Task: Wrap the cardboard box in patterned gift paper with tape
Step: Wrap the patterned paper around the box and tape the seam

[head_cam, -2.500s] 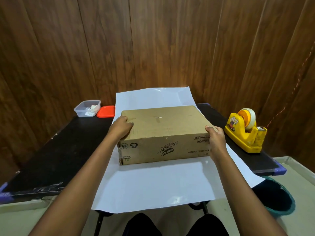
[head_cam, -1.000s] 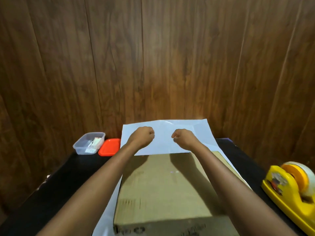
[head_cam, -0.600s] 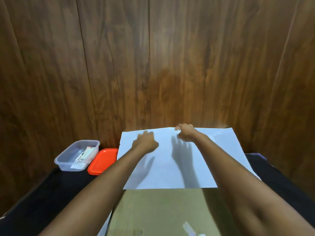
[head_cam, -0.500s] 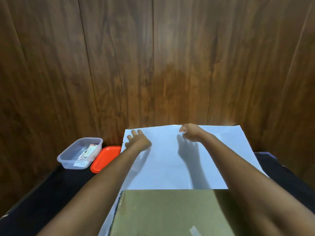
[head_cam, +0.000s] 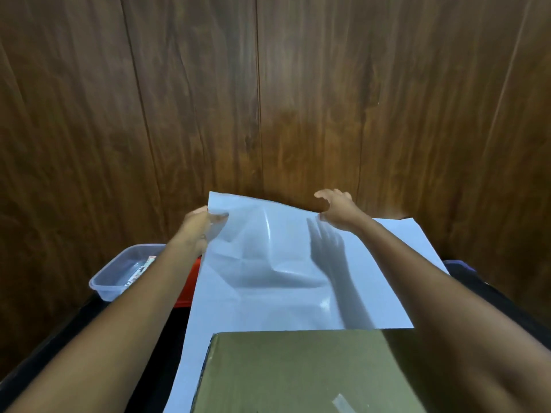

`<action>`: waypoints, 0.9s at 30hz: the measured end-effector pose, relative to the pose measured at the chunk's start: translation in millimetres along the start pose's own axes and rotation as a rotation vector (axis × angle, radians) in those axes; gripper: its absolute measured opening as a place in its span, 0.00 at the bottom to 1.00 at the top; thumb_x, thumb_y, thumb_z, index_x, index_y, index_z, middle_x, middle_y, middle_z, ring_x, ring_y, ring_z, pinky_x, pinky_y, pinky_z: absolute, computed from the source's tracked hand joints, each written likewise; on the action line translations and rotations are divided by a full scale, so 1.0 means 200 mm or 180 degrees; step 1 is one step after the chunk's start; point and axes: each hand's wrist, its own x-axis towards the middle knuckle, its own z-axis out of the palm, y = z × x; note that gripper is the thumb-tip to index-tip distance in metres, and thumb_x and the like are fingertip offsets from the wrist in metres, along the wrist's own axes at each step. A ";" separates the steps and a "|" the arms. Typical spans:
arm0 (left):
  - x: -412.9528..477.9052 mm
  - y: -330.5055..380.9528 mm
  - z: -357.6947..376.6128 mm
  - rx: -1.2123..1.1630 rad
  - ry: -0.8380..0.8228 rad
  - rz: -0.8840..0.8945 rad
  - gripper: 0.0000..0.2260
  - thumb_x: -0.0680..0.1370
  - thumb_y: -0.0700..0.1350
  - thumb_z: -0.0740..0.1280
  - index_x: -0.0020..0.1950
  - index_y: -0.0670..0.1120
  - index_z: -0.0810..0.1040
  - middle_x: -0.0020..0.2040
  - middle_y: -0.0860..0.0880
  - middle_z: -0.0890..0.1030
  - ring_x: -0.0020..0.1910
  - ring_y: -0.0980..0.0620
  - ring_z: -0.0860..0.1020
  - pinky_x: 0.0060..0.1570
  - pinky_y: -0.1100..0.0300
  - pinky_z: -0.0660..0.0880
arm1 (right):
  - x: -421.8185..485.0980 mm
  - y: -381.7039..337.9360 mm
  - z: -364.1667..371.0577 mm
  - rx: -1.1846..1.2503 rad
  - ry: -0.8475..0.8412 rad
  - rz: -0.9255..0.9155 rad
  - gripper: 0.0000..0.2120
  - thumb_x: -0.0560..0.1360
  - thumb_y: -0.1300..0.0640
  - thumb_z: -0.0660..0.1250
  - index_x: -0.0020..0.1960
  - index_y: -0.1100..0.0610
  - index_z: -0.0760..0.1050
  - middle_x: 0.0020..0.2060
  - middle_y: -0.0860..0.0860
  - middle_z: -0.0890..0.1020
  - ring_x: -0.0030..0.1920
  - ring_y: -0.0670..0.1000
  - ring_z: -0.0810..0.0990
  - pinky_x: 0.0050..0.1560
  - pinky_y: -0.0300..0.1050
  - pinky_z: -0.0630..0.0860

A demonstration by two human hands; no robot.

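Head view: the cardboard box [head_cam: 298,371] sits at 6 o'clock in the frame, nearest the person. Its flat brown top faces up, and a short strip of clear tape [head_cam: 343,403] shows near its close edge. The box rests on the gift paper [head_cam: 268,302], whose visible face is glossy white. The sheet runs out from under the box toward 12 o'clock and also shows along the box's 9 o'clock side. Its far part is lifted off the table and buckled, with soft creases and a bright glare line down the middle.

The left hand [head_cam: 196,226] is at 11 o'clock from the box, at the sheet's far left corner. The thumb lies on top of the paper and the fingers are curled beneath, so it pinches that corner and holds it raised.

The right hand [head_cam: 338,208] is at about 12 to 1 o'clock, on the sheet's far edge. Its fingers [head_cam: 325,194] are spread and loosely bent beyond the edge, and the thumb tip touches the paper. Whether it actually grips the sheet cannot be told. Its shadow falls on the paper just below it.

At 9 o'clock, partly behind the left forearm, a clear plastic container [head_cam: 119,278] stands on the black table [head_cam: 74,338] with a small printed item inside. A red lid [head_cam: 186,296] lies just beside it, between the container and the paper. A wood-panelled wall [head_cam: 268,99] fills the frame from 10 to 2 o'clock.
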 end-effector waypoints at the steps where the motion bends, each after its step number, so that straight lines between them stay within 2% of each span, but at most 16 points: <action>1: -0.04 0.03 -0.01 -0.0146 -0.0277 0.0097 0.10 0.72 0.29 0.65 0.48 0.42 0.78 0.44 0.44 0.84 0.36 0.48 0.83 0.38 0.53 0.80 | 0.00 -0.02 -0.05 -0.0045 -0.0097 -0.0019 0.30 0.74 0.65 0.63 0.74 0.52 0.61 0.70 0.53 0.65 0.71 0.56 0.58 0.68 0.52 0.62; 4: -0.18 0.16 -0.07 -0.0350 -0.0670 0.0531 0.13 0.71 0.29 0.65 0.50 0.43 0.78 0.40 0.48 0.85 0.36 0.52 0.83 0.34 0.60 0.80 | -0.02 -0.09 -0.22 0.0004 -0.0551 -0.0013 0.35 0.71 0.64 0.67 0.75 0.51 0.59 0.73 0.53 0.63 0.72 0.56 0.58 0.68 0.54 0.65; 7: -0.28 0.23 -0.10 -0.0215 -0.0810 0.0696 0.15 0.67 0.33 0.68 0.51 0.44 0.78 0.42 0.48 0.85 0.38 0.53 0.83 0.36 0.60 0.80 | -0.09 -0.16 -0.41 0.0204 -0.0797 -0.0184 0.23 0.68 0.69 0.69 0.62 0.59 0.74 0.58 0.57 0.78 0.58 0.55 0.75 0.55 0.48 0.74; 9: -0.33 0.27 -0.09 -0.0146 -0.0568 0.0762 0.13 0.69 0.32 0.68 0.52 0.43 0.78 0.48 0.44 0.83 0.39 0.53 0.82 0.35 0.61 0.79 | -0.14 -0.22 -0.52 0.0260 -0.0678 -0.0190 0.14 0.68 0.69 0.70 0.52 0.59 0.77 0.46 0.54 0.79 0.48 0.52 0.75 0.43 0.42 0.72; 11: -0.39 0.29 -0.07 0.0129 0.0096 0.1065 0.09 0.72 0.34 0.68 0.51 0.43 0.77 0.56 0.40 0.79 0.42 0.53 0.81 0.39 0.61 0.77 | -0.18 -0.25 -0.61 0.0018 -0.0427 -0.0201 0.08 0.69 0.66 0.72 0.45 0.58 0.77 0.39 0.52 0.77 0.42 0.50 0.73 0.35 0.40 0.69; 13: -0.52 0.25 0.00 0.1033 0.1425 0.1933 0.10 0.73 0.38 0.68 0.54 0.41 0.75 0.59 0.40 0.75 0.52 0.48 0.75 0.49 0.61 0.70 | -0.22 -0.29 -0.66 -0.0161 -0.0196 -0.0274 0.05 0.69 0.64 0.72 0.42 0.58 0.78 0.37 0.51 0.77 0.40 0.50 0.73 0.33 0.39 0.68; 14: -0.62 0.21 0.05 0.1556 0.1821 0.2757 0.11 0.73 0.40 0.68 0.54 0.40 0.74 0.57 0.41 0.75 0.54 0.47 0.73 0.52 0.62 0.66 | -0.24 -0.30 -0.68 -0.0184 -0.0116 -0.0343 0.04 0.70 0.64 0.73 0.42 0.58 0.78 0.37 0.52 0.77 0.40 0.50 0.73 0.33 0.39 0.68; 15: -0.72 0.15 0.11 0.1908 0.1592 0.3649 0.10 0.73 0.41 0.66 0.51 0.39 0.75 0.53 0.43 0.76 0.54 0.47 0.71 0.53 0.62 0.64 | -0.27 -0.32 -0.70 -0.0192 -0.0044 -0.0417 0.04 0.70 0.63 0.73 0.42 0.58 0.79 0.39 0.52 0.77 0.41 0.51 0.74 0.33 0.38 0.68; 16: -0.80 0.08 0.18 0.2176 0.0789 0.4247 0.08 0.73 0.42 0.64 0.49 0.39 0.76 0.50 0.44 0.76 0.52 0.48 0.71 0.54 0.63 0.63 | -0.31 -0.34 -0.70 -0.0192 0.0020 -0.0481 0.04 0.70 0.64 0.72 0.44 0.59 0.79 0.40 0.52 0.77 0.42 0.50 0.74 0.33 0.37 0.68; 17: -0.87 0.00 0.24 0.2433 -0.0298 0.4249 0.08 0.75 0.42 0.62 0.48 0.39 0.77 0.48 0.45 0.77 0.50 0.50 0.72 0.54 0.63 0.64 | -0.34 -0.35 -0.71 -0.0193 0.0080 -0.0519 0.04 0.71 0.64 0.72 0.45 0.60 0.80 0.41 0.51 0.77 0.43 0.50 0.74 0.33 0.36 0.68; 18: -0.92 -0.06 0.30 0.2736 -0.1318 0.3714 0.09 0.76 0.43 0.60 0.49 0.40 0.78 0.48 0.46 0.79 0.49 0.51 0.73 0.53 0.62 0.66 | -0.37 -0.36 -0.71 -0.0187 0.0122 -0.0543 0.05 0.71 0.64 0.72 0.46 0.61 0.80 0.42 0.51 0.77 0.43 0.50 0.74 0.33 0.36 0.68; 20: -0.88 -0.15 0.40 0.3549 -0.2429 0.2198 0.11 0.80 0.44 0.60 0.56 0.42 0.78 0.55 0.47 0.79 0.53 0.52 0.74 0.54 0.61 0.68 | -0.41 -0.37 -0.72 -0.0184 0.0164 -0.0563 0.06 0.71 0.65 0.71 0.48 0.61 0.80 0.42 0.51 0.77 0.43 0.50 0.74 0.34 0.37 0.68; 22: -0.77 -0.22 0.46 0.4301 -0.2806 0.0923 0.14 0.81 0.46 0.58 0.65 0.45 0.74 0.64 0.48 0.74 0.62 0.51 0.72 0.62 0.59 0.66 | -0.44 -0.35 -0.72 -0.0157 0.0115 -0.0563 0.07 0.70 0.67 0.70 0.47 0.61 0.81 0.41 0.52 0.77 0.43 0.50 0.74 0.33 0.36 0.68; 23: -0.74 -0.24 0.47 0.4480 -0.2810 0.0621 0.16 0.81 0.47 0.57 0.67 0.45 0.72 0.67 0.49 0.72 0.65 0.49 0.70 0.65 0.57 0.65 | -0.44 -0.34 -0.72 -0.0128 0.0078 -0.0564 0.07 0.70 0.68 0.70 0.46 0.60 0.81 0.40 0.52 0.78 0.43 0.50 0.74 0.34 0.34 0.68; 25: -0.71 -0.25 0.50 0.4205 -0.2584 0.0457 0.17 0.81 0.47 0.57 0.68 0.43 0.71 0.65 0.47 0.73 0.65 0.45 0.71 0.63 0.55 0.66 | -0.45 -0.31 -0.72 -0.0095 0.0026 -0.0561 0.08 0.70 0.70 0.69 0.44 0.59 0.81 0.36 0.50 0.77 0.41 0.49 0.74 0.34 0.33 0.68; 27: -0.71 -0.24 0.51 0.4244 -0.2511 0.0656 0.18 0.81 0.46 0.58 0.70 0.43 0.69 0.67 0.48 0.72 0.66 0.47 0.70 0.62 0.59 0.65 | -0.45 -0.29 -0.71 -0.0029 -0.0026 -0.0523 0.07 0.70 0.70 0.68 0.44 0.60 0.80 0.32 0.46 0.75 0.37 0.47 0.73 0.33 0.33 0.67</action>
